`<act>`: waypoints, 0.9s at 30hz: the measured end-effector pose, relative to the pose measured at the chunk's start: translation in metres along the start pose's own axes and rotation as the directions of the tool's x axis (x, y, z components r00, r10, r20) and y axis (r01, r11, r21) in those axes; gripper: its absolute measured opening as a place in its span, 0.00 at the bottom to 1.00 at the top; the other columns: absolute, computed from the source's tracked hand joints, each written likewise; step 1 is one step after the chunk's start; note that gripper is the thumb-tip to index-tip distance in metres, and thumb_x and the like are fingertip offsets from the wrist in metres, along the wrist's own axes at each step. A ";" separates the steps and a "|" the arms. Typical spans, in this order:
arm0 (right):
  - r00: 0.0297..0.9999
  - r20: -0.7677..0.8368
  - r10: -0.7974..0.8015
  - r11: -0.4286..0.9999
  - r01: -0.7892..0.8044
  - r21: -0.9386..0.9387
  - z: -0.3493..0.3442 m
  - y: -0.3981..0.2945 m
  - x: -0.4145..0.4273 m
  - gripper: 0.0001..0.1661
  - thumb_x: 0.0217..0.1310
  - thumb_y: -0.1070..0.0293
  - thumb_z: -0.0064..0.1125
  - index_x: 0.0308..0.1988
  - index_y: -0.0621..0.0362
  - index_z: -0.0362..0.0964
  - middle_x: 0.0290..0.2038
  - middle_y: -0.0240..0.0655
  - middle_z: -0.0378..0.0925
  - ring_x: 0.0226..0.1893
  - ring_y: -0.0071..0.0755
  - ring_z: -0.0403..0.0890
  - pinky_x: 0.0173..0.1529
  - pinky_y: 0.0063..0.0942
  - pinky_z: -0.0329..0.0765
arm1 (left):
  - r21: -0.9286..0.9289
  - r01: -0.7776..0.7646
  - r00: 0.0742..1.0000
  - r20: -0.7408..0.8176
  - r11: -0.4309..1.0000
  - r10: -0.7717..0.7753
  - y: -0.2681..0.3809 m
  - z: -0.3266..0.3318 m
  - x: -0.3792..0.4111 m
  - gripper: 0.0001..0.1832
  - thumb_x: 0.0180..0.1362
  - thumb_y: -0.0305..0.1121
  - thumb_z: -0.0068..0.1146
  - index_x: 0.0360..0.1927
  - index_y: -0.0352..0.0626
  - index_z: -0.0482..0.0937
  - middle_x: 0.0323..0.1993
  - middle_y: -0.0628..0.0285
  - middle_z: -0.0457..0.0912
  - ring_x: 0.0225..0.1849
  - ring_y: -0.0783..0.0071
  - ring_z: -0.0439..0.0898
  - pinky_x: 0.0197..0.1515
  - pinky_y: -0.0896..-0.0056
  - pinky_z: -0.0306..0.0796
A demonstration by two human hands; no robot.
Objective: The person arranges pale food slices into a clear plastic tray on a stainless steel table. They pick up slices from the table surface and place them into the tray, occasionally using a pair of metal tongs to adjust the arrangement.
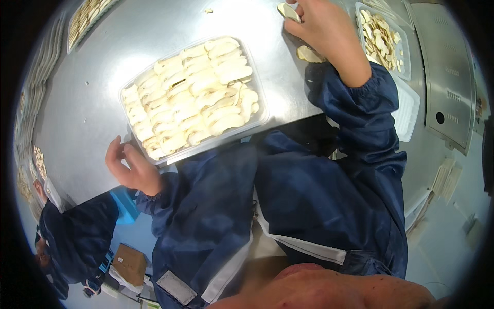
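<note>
Rows of pale dried slices, seemingly mushroom [193, 96], fill a clear plastic tray [263, 112] on the steel table [92, 104] before me. Beside that tray's lower left corner is my left hand [133, 166], its fingers curled apart and holding nothing. My right hand [328, 31] reaches to the upper right and grips a pale slice [288, 12] between thumb and fingers. Another slice [310, 54] with a brown edge lies on the table below that hand. At the far right, a second clear tray [406, 58] holds loose slices [380, 38], partly behind my right forearm.
A filled tray [83, 23] lies at the upper left, with stacked trays [38, 85] along the left edge. An empty white tray [407, 110] is beyond my right sleeve. At lower left are a co-worker [77, 239], a blue bin [125, 206] and a cardboard box [129, 264].
</note>
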State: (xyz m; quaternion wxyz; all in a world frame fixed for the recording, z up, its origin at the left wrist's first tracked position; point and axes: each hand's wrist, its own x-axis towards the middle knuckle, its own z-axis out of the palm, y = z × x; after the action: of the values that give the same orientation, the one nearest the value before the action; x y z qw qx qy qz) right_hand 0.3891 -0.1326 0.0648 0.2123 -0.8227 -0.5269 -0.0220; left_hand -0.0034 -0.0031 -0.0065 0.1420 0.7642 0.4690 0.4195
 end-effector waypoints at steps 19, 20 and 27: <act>0.860 0.081 -0.504 0.850 0.478 0.222 0.001 -0.062 -0.047 0.21 0.44 0.78 0.73 0.42 0.58 0.78 0.39 0.37 0.80 0.42 0.38 0.81 0.49 0.33 0.70 | 0.016 -0.008 1.000 -0.005 1.000 0.008 0.000 0.001 -0.001 0.13 0.66 0.20 0.53 0.53 0.34 0.81 0.40 0.56 0.82 0.40 0.72 0.78 0.47 0.71 0.73; 0.858 0.082 -0.508 0.848 0.481 0.222 0.002 -0.062 -0.047 0.21 0.44 0.78 0.72 0.42 0.58 0.78 0.39 0.37 0.80 0.42 0.38 0.81 0.49 0.33 0.69 | 0.011 -0.006 1.000 -0.010 1.000 0.006 0.001 0.001 -0.001 0.13 0.67 0.20 0.52 0.53 0.34 0.81 0.40 0.56 0.82 0.40 0.72 0.78 0.47 0.71 0.73; 0.850 0.078 -0.522 0.842 0.498 0.208 0.009 -0.064 -0.048 0.19 0.47 0.76 0.72 0.43 0.57 0.78 0.39 0.36 0.80 0.41 0.39 0.80 0.49 0.33 0.69 | 0.007 -0.002 1.000 -0.010 1.000 0.002 -0.002 0.001 -0.002 0.13 0.67 0.21 0.52 0.53 0.34 0.80 0.40 0.56 0.82 0.40 0.72 0.78 0.47 0.71 0.73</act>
State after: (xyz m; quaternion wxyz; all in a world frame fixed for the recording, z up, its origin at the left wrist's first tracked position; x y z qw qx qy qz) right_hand 0.3100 -0.1477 0.0656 0.2372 -0.6296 -0.7394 0.0243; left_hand -0.0040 -0.0039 -0.0091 0.1367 0.7631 0.4702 0.4218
